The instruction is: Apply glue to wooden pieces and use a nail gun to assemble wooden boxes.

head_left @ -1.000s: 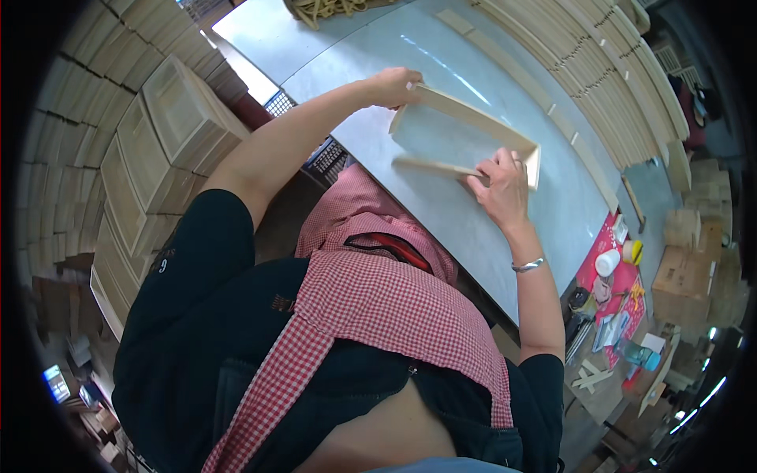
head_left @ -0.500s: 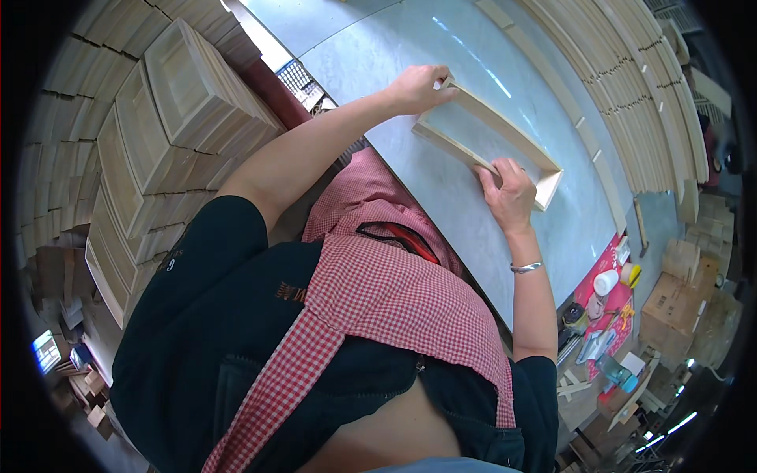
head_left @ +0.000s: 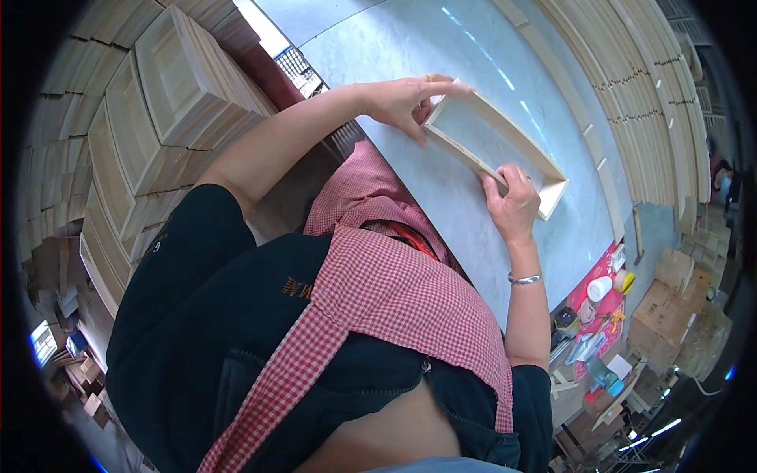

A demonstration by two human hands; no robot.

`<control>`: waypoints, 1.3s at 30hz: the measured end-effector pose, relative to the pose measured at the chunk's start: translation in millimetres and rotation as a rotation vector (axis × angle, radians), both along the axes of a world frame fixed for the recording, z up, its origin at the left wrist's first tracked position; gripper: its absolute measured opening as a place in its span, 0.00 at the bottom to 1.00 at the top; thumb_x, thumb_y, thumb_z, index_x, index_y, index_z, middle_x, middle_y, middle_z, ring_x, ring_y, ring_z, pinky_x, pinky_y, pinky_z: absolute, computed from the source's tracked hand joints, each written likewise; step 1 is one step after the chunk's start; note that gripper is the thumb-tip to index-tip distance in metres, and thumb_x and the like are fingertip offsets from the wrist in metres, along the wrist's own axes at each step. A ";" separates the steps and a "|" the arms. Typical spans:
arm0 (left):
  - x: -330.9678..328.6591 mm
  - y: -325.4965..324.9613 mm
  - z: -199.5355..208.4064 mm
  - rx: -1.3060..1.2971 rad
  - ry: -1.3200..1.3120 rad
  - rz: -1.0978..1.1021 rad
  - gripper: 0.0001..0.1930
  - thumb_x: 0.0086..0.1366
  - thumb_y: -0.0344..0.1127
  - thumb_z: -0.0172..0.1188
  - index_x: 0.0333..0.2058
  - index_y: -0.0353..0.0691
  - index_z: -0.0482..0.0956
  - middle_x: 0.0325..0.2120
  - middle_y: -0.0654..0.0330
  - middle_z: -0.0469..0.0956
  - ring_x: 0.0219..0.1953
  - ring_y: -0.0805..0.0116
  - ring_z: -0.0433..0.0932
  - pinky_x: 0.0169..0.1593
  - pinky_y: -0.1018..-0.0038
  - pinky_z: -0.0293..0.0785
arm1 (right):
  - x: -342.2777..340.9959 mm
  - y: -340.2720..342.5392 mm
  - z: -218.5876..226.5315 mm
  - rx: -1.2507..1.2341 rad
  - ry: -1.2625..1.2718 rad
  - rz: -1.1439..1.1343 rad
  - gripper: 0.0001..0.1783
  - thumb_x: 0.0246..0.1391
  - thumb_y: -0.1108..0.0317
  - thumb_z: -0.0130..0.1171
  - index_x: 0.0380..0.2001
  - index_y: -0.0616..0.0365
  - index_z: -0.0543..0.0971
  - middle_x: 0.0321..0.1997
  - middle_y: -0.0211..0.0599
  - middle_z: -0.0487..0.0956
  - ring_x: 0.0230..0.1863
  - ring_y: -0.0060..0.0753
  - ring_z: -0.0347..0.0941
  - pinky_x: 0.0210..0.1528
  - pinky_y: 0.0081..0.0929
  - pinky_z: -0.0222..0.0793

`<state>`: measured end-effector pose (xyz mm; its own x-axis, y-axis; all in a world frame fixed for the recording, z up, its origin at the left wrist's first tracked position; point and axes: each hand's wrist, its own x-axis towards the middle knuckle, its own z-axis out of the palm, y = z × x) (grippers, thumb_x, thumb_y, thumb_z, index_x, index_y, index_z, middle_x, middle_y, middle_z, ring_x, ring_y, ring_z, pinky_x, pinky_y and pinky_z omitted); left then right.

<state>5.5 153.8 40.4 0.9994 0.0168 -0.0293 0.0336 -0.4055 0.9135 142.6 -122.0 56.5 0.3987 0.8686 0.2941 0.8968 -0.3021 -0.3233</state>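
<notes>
One shallow rectangular pale wooden tray (head_left: 505, 146) lies at upper centre on the grey tabletop (head_left: 473, 47). The left hand (head_left: 406, 102) curls its fingers over the tray's far end. The right hand (head_left: 512, 206) grips the near rim, fingers bent.

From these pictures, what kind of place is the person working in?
Probably a small woodworking workshop. Both hands, left and right, hold a shallow pale wooden tray frame on a grey-white worktable; stacks of similar pale wooden trays and loose wooden slats surround it.

brown cardboard boxes (head_left: 661, 311) – lower right | small lit blue screen (head_left: 39, 342) – far left edge
</notes>
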 end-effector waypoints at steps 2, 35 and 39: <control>3.1 3.0 -8.0 0.107 -0.034 0.006 0.48 0.42 0.31 0.82 0.65 0.50 0.71 0.65 0.47 0.64 0.34 0.60 0.81 0.41 0.70 0.85 | 0.4 0.6 0.2 -0.007 0.014 0.004 0.13 0.49 0.66 0.70 0.29 0.55 0.73 0.26 0.32 0.76 0.25 0.36 0.70 0.30 0.32 0.68; 4.1 4.9 -17.8 0.019 -0.059 0.072 0.56 0.43 0.33 0.78 0.69 0.30 0.53 0.64 0.37 0.63 0.50 0.45 0.77 0.53 0.63 0.77 | 86.5 401.4 -28.6 0.211 0.028 0.323 0.10 0.54 0.68 0.62 0.38 0.61 0.83 0.43 0.45 0.81 0.38 0.49 0.78 0.43 0.37 0.74; 5.4 1.4 -18.6 -0.042 -0.079 0.034 0.56 0.44 0.32 0.77 0.69 0.29 0.53 0.64 0.36 0.62 0.54 0.43 0.75 0.57 0.62 0.76 | 101.4 432.9 -64.5 0.046 -0.137 0.133 0.07 0.52 0.69 0.61 0.31 0.59 0.82 0.41 0.46 0.80 0.39 0.51 0.77 0.43 0.39 0.73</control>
<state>10.9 155.1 21.8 0.9975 0.0508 0.0482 -0.0263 -0.3664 0.9301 243.9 310.9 -8.0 0.2345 0.8955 0.3783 0.9644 -0.1653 -0.2065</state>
